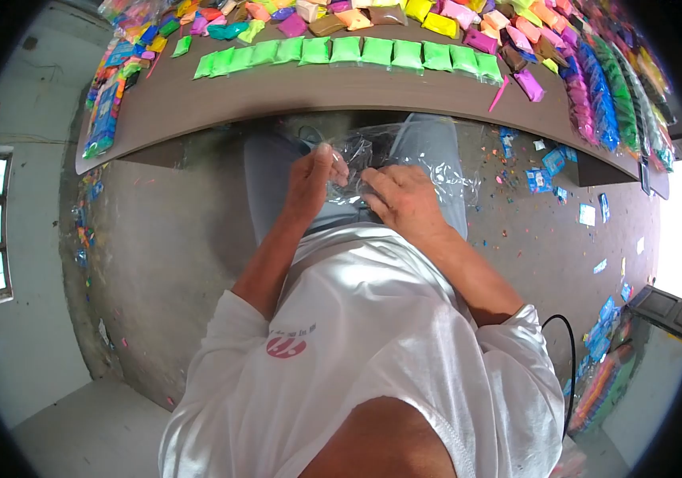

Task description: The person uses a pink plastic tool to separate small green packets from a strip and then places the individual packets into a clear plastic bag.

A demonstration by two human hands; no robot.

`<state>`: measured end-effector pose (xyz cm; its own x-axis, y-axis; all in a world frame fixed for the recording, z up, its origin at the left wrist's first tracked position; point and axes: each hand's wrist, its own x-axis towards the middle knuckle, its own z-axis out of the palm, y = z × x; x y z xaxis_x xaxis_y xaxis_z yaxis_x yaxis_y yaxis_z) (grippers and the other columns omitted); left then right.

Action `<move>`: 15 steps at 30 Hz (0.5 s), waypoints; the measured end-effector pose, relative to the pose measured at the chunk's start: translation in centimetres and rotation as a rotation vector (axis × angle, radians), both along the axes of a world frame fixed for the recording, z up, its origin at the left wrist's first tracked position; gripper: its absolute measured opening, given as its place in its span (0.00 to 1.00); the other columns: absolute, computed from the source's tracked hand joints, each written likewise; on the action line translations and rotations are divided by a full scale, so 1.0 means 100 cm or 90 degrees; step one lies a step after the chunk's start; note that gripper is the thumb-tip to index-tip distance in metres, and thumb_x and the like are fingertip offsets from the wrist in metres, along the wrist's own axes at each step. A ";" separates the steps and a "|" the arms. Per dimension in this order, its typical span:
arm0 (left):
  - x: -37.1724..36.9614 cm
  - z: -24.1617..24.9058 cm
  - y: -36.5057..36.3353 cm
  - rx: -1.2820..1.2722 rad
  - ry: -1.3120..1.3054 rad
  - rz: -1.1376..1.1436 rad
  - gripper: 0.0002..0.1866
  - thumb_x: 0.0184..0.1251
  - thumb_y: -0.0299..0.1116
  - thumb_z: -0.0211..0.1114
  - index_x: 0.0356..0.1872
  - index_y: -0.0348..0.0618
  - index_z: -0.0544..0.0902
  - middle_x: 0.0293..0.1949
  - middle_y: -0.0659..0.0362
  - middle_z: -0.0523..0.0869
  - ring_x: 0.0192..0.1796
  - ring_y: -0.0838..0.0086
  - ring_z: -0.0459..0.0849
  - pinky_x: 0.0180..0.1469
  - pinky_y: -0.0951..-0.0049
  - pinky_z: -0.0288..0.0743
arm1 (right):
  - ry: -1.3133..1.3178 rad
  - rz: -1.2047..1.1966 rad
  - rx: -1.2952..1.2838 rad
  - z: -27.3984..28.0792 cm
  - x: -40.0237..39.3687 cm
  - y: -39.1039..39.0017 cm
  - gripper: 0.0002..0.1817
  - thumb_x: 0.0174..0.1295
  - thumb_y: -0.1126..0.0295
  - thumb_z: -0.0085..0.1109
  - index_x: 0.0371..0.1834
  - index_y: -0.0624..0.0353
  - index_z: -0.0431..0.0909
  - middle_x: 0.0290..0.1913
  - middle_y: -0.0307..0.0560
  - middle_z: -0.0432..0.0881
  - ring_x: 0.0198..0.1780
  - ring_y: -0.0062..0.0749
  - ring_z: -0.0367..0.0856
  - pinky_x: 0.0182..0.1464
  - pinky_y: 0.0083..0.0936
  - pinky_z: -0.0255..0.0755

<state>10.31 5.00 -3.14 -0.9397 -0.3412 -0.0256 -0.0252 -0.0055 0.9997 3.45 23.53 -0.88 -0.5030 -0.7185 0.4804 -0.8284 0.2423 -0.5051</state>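
Observation:
A clear plastic bag (448, 163) lies crumpled across my lap, below the table's front edge. At its left side my left hand (314, 177) is closed, its thumb and fingers pinched together on the plastic. My right hand (406, 197) rests on the bag with curled fingers, pressing or gripping the film. Both hands are a short way apart, over my thighs. Nothing can be made out inside the bag. On the table beyond, a row of bright green packets (345, 50) lies side by side.
Many mixed coloured packets (373, 16) are piled along the back of the table (277, 92). Long filled bags (602, 94) stand at its right end, and a blue-green pack (103, 119) at its left. Blue wrappers (538, 180) and scraps litter the floor.

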 end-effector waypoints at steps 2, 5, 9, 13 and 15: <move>0.000 0.001 -0.001 -0.012 0.008 0.003 0.28 0.78 0.53 0.45 0.29 0.39 0.79 0.27 0.59 0.81 0.30 0.77 0.78 0.37 0.74 0.72 | 0.025 0.005 -0.005 -0.007 -0.001 -0.005 0.17 0.49 0.69 0.70 0.44 0.57 0.81 0.33 0.45 0.81 0.36 0.42 0.79 0.42 0.36 0.71; 0.002 -0.003 -0.005 -0.041 0.007 0.014 0.28 0.78 0.52 0.45 0.27 0.39 0.78 0.25 0.59 0.80 0.28 0.78 0.77 0.35 0.76 0.70 | 0.044 0.032 0.011 -0.008 -0.003 -0.008 0.14 0.51 0.72 0.67 0.43 0.58 0.81 0.37 0.45 0.81 0.38 0.42 0.78 0.43 0.37 0.70; 0.003 -0.010 -0.005 -0.052 0.000 0.033 0.28 0.78 0.52 0.44 0.27 0.38 0.78 0.25 0.60 0.80 0.28 0.78 0.77 0.34 0.76 0.70 | 0.083 0.044 0.003 0.001 -0.004 -0.007 0.14 0.52 0.74 0.63 0.43 0.59 0.80 0.38 0.44 0.79 0.39 0.40 0.76 0.43 0.36 0.68; 0.002 -0.008 -0.001 -0.051 0.008 0.043 0.28 0.78 0.51 0.44 0.28 0.37 0.78 0.25 0.60 0.80 0.28 0.78 0.77 0.34 0.75 0.70 | 0.087 0.019 0.082 -0.003 0.002 -0.002 0.20 0.48 0.76 0.60 0.48 0.60 0.78 0.37 0.45 0.78 0.38 0.41 0.76 0.42 0.36 0.68; 0.003 -0.006 0.001 -0.084 0.024 0.048 0.27 0.78 0.50 0.46 0.28 0.38 0.78 0.25 0.60 0.80 0.28 0.78 0.77 0.33 0.75 0.70 | 0.089 -0.005 0.083 -0.004 0.005 -0.001 0.16 0.49 0.75 0.57 0.44 0.59 0.77 0.33 0.45 0.76 0.36 0.42 0.76 0.40 0.37 0.69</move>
